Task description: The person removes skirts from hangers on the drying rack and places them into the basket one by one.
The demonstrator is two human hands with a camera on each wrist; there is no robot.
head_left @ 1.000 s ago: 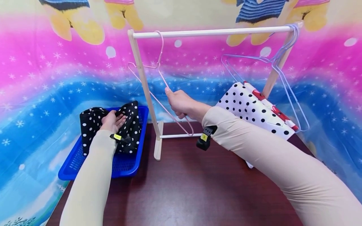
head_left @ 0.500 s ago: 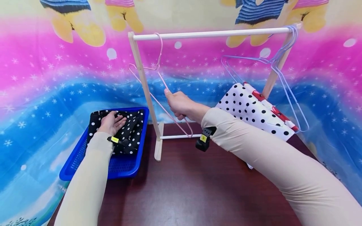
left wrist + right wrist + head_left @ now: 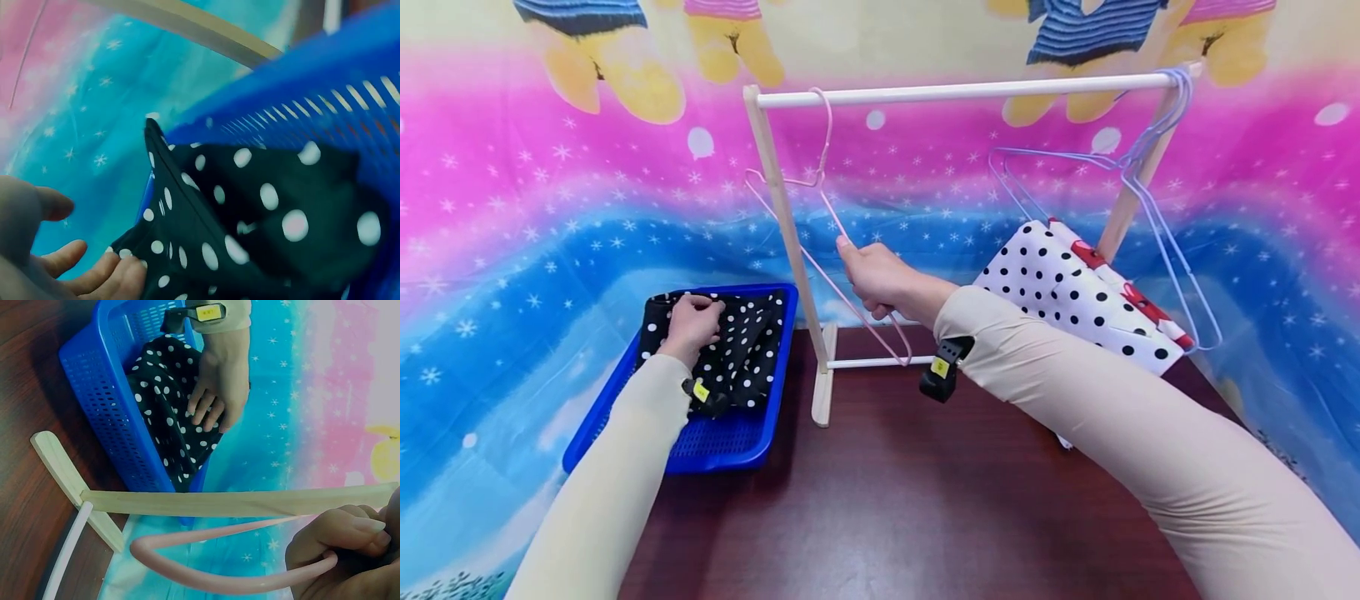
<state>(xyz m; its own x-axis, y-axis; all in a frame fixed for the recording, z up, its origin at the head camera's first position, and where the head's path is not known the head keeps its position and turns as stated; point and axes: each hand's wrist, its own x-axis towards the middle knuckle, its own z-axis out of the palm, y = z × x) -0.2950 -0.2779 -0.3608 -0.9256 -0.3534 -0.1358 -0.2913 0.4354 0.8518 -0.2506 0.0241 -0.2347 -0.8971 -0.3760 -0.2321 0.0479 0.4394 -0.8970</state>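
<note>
My right hand (image 3: 880, 277) grips the lower right side of a pink clothes hanger (image 3: 822, 190), whose hook sits over the rack's top bar. A black cloth with white dots (image 3: 747, 350) lies bunched in the blue basket (image 3: 730, 460); its exact kind does not show. Over that cloth is my left hand (image 3: 694, 323), bent at the knuckles. In the left wrist view, the thumb stands apart from the fingers, and the fingertips (image 3: 128, 275) touch the cloth's edge. Seen from the right wrist, the hanger's rounded corner (image 3: 147, 550) protrudes from the right fist.
A wooden rack (image 3: 790, 242) stands on the dark table (image 3: 880, 500). Purple hangers (image 3: 1138, 158) hang at its right end, beside white cloth with black dots (image 3: 1060, 287) and red-and-white cloth (image 3: 1138, 300). A patterned backdrop (image 3: 917, 183) stands behind.
The black dotted cloth has sunk lower into the basket and shifted slightly right. My left hand has turned from palm-up to knuckles-up over it. My right hand stays on the pink hanger.
</note>
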